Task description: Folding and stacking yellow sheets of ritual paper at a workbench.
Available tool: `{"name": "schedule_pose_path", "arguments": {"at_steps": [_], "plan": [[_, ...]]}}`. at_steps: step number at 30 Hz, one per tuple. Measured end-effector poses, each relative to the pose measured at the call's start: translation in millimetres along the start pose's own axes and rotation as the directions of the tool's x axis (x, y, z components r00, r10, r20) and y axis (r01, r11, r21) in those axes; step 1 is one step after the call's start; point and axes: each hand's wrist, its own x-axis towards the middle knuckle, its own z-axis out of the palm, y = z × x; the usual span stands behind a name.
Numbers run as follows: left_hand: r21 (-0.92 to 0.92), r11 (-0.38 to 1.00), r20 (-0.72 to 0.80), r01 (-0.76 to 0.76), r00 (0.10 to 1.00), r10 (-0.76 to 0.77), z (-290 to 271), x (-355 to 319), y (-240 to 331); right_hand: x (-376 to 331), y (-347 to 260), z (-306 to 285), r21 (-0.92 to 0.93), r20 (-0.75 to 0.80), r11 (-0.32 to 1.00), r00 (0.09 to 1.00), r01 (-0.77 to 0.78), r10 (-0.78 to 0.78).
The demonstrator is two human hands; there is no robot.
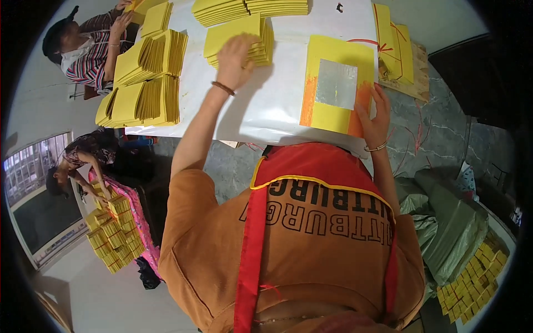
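A stack of folded yellow paper [222, 41] lies on the white-covered table [205, 119] in front of me. My left hand [236, 58] rests over its top, fingers loosely bent and thumb apart; the fingertips' contact is hard to make out. To the right lies a yellow sheet [330, 50] with orange bands along its sides and a silver square [336, 84] in the middle. My right hand [375, 116] is at the sheet's right edge, thumb by the orange band and fingers spread beyond it, holding nothing.
More yellow stacks [147, 102] stand at the left and far side [250, 8]. Red-tied yellow bundles [397, 50] lie on a wooden board to the right. One person [91, 53] works at the far left; another [91, 152] bends over yellow bundles [114, 227]. Green sacking [452, 227] is at lower right.
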Motion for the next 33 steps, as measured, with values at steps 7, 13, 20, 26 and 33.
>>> {"name": "schedule_pose_path", "arguments": {"at_steps": [7, 13, 20, 26, 33], "plan": [[-0.294, 0.915, 0.153, -0.277, 0.931, 0.332, 22.1, -24.8, 115.1, -1.2, 5.7, 2.0, -0.015, 0.092, 1.000, 0.995, 0.025, -0.024], [-0.195, 0.887, 0.288, -0.419, 0.840, 0.460, 8.3, -25.0, 131.8, 1.9, 8.5, 6.2, 0.040, 0.068, 0.999, 0.998, 0.012, -0.015], [-0.258, 0.853, 0.261, -0.453, 0.818, 0.513, 12.4, -24.8, 139.1, -0.4, 12.3, 4.6, 0.101, 0.095, 0.994, 0.995, -0.048, 0.039], [-0.423, 0.801, 0.112, -0.422, 0.854, 0.509, 14.3, -20.5, 140.9, 0.0, 16.7, 3.7, 0.181, 0.095, 0.977, 0.991, -0.112, 0.096], [-0.648, 0.757, 0.335, 0.077, 0.923, 0.192, 11.5, -14.2, 135.6, 5.4, 8.6, -6.5, 0.495, 0.237, 0.790, 0.931, -0.362, 0.278]]}}
